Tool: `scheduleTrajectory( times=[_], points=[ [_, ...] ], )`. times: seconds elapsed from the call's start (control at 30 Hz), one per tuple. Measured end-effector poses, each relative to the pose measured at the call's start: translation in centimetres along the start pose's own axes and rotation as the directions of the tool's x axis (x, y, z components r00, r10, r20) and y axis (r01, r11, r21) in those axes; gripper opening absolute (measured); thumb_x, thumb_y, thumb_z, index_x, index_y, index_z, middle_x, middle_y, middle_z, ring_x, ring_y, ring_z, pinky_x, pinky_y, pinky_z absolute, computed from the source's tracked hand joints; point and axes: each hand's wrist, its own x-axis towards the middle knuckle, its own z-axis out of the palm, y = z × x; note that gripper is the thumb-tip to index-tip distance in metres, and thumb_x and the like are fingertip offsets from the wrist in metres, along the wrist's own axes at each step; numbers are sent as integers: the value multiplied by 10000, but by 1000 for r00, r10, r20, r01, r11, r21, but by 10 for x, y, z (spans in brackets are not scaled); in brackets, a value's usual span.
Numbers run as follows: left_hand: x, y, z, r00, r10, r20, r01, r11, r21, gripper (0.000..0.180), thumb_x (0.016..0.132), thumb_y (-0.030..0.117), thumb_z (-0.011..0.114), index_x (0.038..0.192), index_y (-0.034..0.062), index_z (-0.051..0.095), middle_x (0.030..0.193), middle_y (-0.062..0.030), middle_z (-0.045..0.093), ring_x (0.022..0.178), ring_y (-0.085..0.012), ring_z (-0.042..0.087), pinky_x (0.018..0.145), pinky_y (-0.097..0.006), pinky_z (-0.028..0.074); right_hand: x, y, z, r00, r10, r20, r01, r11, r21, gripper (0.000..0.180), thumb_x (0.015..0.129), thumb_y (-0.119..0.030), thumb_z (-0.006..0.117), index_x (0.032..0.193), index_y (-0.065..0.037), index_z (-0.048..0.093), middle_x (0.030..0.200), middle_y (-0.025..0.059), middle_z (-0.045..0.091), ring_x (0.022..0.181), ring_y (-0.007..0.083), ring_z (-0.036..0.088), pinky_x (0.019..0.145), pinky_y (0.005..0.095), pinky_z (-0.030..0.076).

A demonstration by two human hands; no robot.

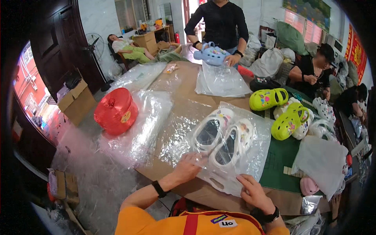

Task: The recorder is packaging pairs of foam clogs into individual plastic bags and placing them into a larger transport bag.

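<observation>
A pair of white clogs with dark insoles, the left clog (209,132) and the right clog (228,147), lies side by side in a clear plastic bag (256,156) on the table. Small coloured charms dot their toes, which point away from me. My left hand (188,167) pinches the bag's near left edge beside the left clog's heel. At the near right corner, my right hand (253,192) grips the bag's edge between thumb and fingers. Between both hands shows the bag's oval handle cut-out (216,184).
Left on the table are stacked clear bags (150,113) and a red roll of plastic twine (116,111). Yellow-green clogs (268,99) and other footwear lie right. Across the table a person holds a blue clog (212,54) over frosted bags (223,81). Others sit right and back left.
</observation>
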Motion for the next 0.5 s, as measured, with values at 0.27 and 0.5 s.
scheduleTrajectory(
  times=[0.27, 0.5],
  points=[
    [-43, -34, -26, 735, -325, -595, 276, 945, -175, 341, 680, 43, 670, 965, 63, 484, 954, -148, 491, 837, -315, 493, 748, -404, 385, -8, 44, 22, 907, 164, -387, 14, 908, 419, 464, 794, -94, 564, 1231, -60, 409, 1237, 97, 395, 940, 186, 468, 780, 291, 403],
    [-24, -69, -23, 614, -760, -213, 454, 561, -692, 666, 759, 58, 587, 1344, 42, 269, 1158, -151, 460, 924, -226, 508, 819, -346, 415, 2, 35, 53, 795, 553, 251, -300, -2, 954, 576, 913, -350, 456, 1375, -181, 156, 1407, 39, 212, 1234, 257, 321, 916, 478, 376]
  ],
)
